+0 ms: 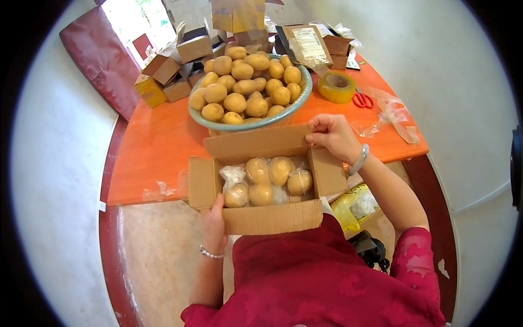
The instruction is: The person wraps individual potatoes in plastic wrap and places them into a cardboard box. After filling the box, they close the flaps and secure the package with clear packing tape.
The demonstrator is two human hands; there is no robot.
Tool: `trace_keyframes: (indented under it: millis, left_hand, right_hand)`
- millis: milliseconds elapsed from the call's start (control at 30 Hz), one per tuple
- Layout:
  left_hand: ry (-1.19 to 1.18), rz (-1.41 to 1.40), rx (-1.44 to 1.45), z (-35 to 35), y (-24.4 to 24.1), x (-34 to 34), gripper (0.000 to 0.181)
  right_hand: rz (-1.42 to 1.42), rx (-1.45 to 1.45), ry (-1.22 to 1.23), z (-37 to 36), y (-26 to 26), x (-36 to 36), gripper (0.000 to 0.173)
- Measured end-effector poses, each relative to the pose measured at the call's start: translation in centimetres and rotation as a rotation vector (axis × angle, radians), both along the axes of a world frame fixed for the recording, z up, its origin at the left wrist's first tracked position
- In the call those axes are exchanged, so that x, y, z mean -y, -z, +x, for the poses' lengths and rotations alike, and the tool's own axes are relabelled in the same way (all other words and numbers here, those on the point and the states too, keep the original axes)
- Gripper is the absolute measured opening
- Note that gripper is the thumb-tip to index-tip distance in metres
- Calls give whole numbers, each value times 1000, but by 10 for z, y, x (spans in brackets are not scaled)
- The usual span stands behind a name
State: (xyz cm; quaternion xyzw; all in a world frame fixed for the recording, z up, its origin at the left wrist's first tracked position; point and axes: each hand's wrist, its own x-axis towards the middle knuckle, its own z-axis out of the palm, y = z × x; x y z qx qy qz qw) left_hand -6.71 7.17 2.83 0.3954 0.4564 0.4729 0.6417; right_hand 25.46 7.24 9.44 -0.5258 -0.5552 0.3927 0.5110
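Close to my body is a cardboard box (269, 218) with its flaps spread outward. Several potatoes (281, 171) wrapped in clear plastic film lie inside it. My left hand (216, 222) grips the box's near left corner, thumb over the rim beside a wrapped potato. At the far right corner, my right hand (333, 135) pinches the end of the raised back flap (261, 141). Just beyond the box, a blue-green basin (307, 86) is heaped with loose, unwrapped potatoes (245, 87).
An orange table (155, 163) carries a roll of clear tape (337, 87), red-handled scissors (363, 100) and crumpled plastic film (394, 116). Several opened cardboard boxes (195, 48) crowd its far side. Below the right edge sits a yellow plastic bag (347, 212).
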Motion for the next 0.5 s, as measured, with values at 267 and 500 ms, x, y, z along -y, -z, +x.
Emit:
trace_keyframes:
  millis: [267, 500]
  left_hand:
    - [17, 284, -364, 2, -13, -31, 43]
    - [0, 487, -501, 3, -11, -71, 44]
  right_hand:
    - [70, 224, -16, 25, 0, -65, 10]
    - [56, 244, 21, 31, 11, -48, 14]
